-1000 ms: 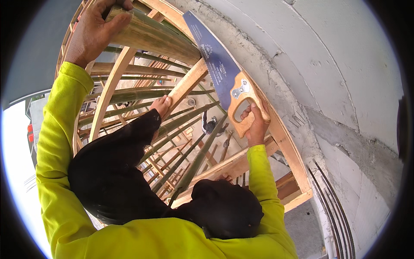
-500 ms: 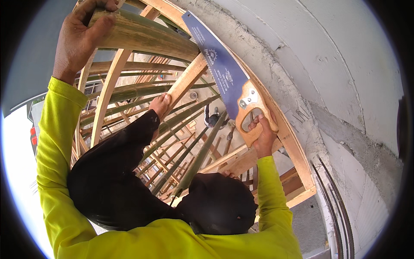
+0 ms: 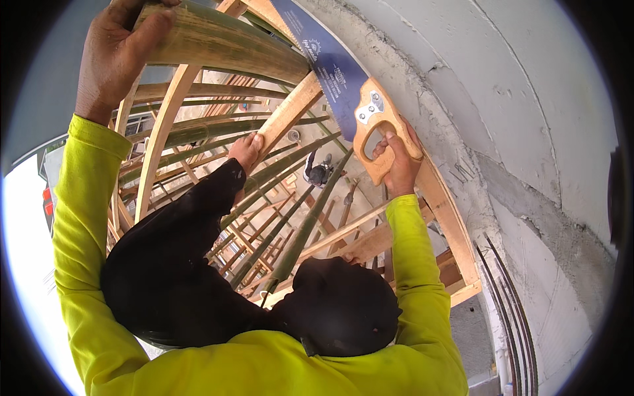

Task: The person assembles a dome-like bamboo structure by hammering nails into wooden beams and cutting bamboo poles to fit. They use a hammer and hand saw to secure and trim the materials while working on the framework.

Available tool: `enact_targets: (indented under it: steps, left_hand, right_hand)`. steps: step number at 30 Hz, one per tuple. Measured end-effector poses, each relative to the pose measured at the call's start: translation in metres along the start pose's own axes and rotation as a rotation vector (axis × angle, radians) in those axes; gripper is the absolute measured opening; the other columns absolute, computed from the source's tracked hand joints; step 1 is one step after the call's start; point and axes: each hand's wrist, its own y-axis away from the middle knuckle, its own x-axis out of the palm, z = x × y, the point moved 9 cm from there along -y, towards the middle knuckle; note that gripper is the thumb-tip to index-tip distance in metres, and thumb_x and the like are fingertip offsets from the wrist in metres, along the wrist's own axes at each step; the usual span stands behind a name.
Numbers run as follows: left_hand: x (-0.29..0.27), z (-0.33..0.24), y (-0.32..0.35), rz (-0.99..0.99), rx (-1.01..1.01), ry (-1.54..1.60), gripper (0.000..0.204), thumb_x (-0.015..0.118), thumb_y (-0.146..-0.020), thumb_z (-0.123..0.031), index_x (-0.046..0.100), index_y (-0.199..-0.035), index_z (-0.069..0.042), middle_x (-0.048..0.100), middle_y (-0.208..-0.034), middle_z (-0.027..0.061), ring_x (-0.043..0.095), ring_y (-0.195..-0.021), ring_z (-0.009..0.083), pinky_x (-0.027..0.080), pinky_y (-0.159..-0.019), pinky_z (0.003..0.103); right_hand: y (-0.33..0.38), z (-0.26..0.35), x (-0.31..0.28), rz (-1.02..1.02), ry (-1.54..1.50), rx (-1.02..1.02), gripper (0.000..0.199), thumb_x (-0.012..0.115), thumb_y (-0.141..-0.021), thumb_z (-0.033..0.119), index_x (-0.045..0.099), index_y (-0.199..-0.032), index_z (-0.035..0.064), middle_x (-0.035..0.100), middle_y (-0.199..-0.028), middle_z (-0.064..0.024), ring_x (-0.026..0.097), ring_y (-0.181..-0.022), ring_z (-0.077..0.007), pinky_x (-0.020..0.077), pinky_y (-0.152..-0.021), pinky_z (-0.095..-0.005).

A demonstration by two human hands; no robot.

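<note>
In my right hand [image 3: 401,158] is the wooden handle of a handsaw [image 3: 330,59], with my fingers closed through its grip. Its dark blue blade reaches away up and left, the toothed edge against the right end of a thick green-brown bamboo pole [image 3: 224,43]. At the upper left my left hand [image 3: 122,49] is wrapped round that pole, thumb on the near side; some of its fingers are cut off by the frame's top edge. Under the bamboo's sawn end runs a squared timber [image 3: 290,109], with my bare foot [image 3: 247,150] on it.
A curved timber edge [image 3: 439,198] runs beside the rough concrete wall [image 3: 515,86]. Several bent steel bars [image 3: 505,310] stick out at lower right. Below is an open lattice of bamboo poles [image 3: 304,234] and timbers, with a person [image 3: 319,171] far down on the ground.
My right hand has pushed the handsaw up and to the left, away from me, across the bamboo. The left hand keeps its hold on the pole, almost unmoved.
</note>
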Motion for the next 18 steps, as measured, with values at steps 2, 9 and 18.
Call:
enact_targets:
  steps: [2, 9, 18]
  left_hand:
    - [-0.006, 0.004, -0.003, 0.004, -0.039, -0.058, 0.023, 0.057, -0.085, -0.018, 0.065, -0.103, -0.007, 0.065, -0.121, 0.0089, 0.058, -0.117, 0.0221, 0.043, -0.105, 0.035]
    - [-0.004, -0.005, -0.003, 0.021, -0.024, -0.006, 0.022, 0.057, -0.086, -0.017, 0.065, -0.102, -0.007, 0.065, -0.122, 0.0078, 0.058, -0.117, 0.0205, 0.043, -0.104, 0.035]
    - [-0.006, 0.002, -0.004, -0.006, 0.024, -0.018, 0.02, 0.058, -0.086, -0.016, 0.066, -0.103, -0.008, 0.064, -0.123, 0.0074, 0.058, -0.117, 0.0201, 0.042, -0.106, 0.036]
  right_hand:
    - [0.022, 0.002, -0.037, -0.017, -0.007, 0.028, 0.041, 0.062, -0.087, 0.0, 0.056, -0.127, -0.0038, 0.065, -0.085, -0.0086, 0.059, -0.065, -0.0142, 0.049, -0.059, -0.028]
    - [-0.019, -0.001, 0.006, -0.044, -0.015, 0.003, 0.035, 0.063, -0.087, 0.003, 0.059, -0.122, -0.0037, 0.065, -0.084, -0.0064, 0.059, -0.063, -0.0141, 0.0481, -0.058, -0.028]
    - [-0.035, 0.01, 0.026, 0.032, -0.013, -0.022, 0.045, 0.062, -0.085, -0.001, 0.056, -0.129, -0.006, 0.066, -0.094, -0.0094, 0.059, -0.063, -0.0134, 0.0486, -0.06, -0.0261]
